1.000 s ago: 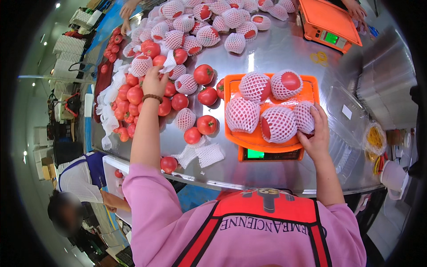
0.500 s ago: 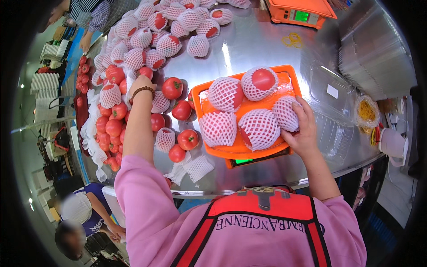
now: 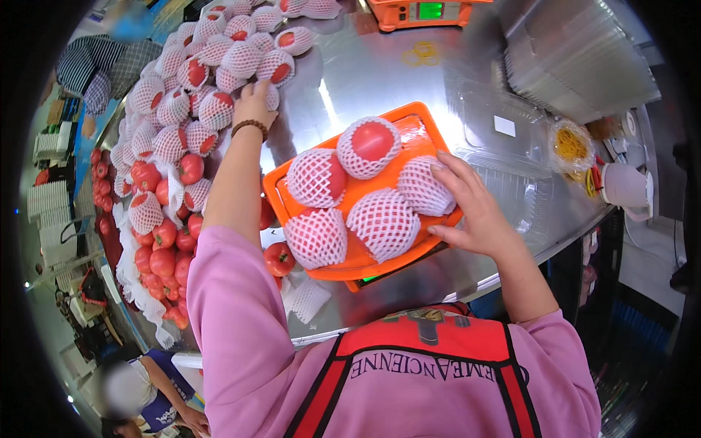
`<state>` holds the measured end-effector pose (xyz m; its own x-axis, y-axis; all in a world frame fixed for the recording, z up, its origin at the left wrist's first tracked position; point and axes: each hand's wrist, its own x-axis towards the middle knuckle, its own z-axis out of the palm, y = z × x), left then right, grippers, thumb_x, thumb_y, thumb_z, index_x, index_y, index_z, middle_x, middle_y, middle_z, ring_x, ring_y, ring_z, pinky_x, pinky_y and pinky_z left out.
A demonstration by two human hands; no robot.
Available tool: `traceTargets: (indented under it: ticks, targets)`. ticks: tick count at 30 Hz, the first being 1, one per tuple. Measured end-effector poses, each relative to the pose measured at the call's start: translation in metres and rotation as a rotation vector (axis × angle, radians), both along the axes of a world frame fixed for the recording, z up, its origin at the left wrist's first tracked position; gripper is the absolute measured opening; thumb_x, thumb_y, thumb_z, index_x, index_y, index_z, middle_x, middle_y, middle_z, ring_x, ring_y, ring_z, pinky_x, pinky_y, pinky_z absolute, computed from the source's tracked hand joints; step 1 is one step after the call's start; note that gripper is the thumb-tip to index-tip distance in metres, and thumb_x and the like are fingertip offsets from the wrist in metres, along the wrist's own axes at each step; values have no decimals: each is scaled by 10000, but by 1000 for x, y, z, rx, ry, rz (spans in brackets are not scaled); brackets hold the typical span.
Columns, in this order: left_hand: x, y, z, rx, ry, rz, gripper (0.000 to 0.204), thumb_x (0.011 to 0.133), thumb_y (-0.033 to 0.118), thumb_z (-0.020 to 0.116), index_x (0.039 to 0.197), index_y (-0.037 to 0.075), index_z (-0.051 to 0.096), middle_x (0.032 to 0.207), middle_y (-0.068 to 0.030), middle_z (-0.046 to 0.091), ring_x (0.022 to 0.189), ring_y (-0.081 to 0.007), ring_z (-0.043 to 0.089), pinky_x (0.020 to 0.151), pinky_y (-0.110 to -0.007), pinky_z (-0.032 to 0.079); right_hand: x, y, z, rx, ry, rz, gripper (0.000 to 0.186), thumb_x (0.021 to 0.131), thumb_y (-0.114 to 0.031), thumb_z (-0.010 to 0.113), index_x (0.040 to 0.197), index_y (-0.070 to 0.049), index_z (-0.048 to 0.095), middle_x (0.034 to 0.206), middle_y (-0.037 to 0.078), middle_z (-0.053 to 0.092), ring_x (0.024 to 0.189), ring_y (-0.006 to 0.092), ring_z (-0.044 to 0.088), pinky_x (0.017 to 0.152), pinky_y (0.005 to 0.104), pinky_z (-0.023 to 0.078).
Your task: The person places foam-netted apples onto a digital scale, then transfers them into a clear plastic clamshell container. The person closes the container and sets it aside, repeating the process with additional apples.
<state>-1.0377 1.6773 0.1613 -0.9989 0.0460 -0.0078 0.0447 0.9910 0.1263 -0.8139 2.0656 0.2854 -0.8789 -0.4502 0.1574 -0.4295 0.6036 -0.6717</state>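
My left hand [image 3: 255,106] reaches to the right edge of a heap of netted tomatoes, its fingers curled over a netted tomato [image 3: 273,98] that it partly covers. A brown bead bracelet circles that wrist. An orange tray [image 3: 418,111] holds several tomatoes in white foam nets, one with a bare red top [image 3: 373,141]. Beside the tray's right rim is my right hand [image 3: 471,208], thumb and fingers spread about the outer side of the rightmost netted tomato [image 3: 425,187]. Under the tray's near edge shows a scale's green display [image 3: 371,277].
Bare tomatoes [image 3: 163,261] are piled at the left, near loose foam nets [image 3: 305,298]. At the right lie clear plastic boxes [image 3: 504,164], a stack of clear lids or trays [image 3: 584,66] and a bag of yellow rubber bands [image 3: 572,144]. Another orange scale [image 3: 420,13] stands at the back. A co-worker [image 3: 157,387] is at the lower left.
My left hand has moved forward from the bare tomatoes to the netted heap. The fingers of my right hand have loosened round the tray's rightmost tomato. The whole view has shifted and turned.
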Motion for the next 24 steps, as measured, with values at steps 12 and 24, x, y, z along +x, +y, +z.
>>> traceTargets:
  ticks: [12, 24]
  targets:
    - [142, -8, 131, 2395, -250, -30, 655, 941, 540, 448, 1364, 41, 402, 1313, -174, 519, 1187, -415, 520, 898, -434, 535, -86, -39, 28, 10, 64, 73, 647, 738, -345, 739, 1287, -81, 523, 1275, 178, 549, 1147, 335, 546, 966, 410, 443]
    - [180, 146, 147, 851, 327, -190, 616, 784, 249, 709, 1312, 45, 467, 1222, -171, 554, 1106, -305, 559, 970, -383, 451, -117, 3, -11, -919, -896, -89, 586, 829, -513, 593, 1222, -79, 566, 1086, 69, 643, 1024, 211, 618, 828, 355, 530]
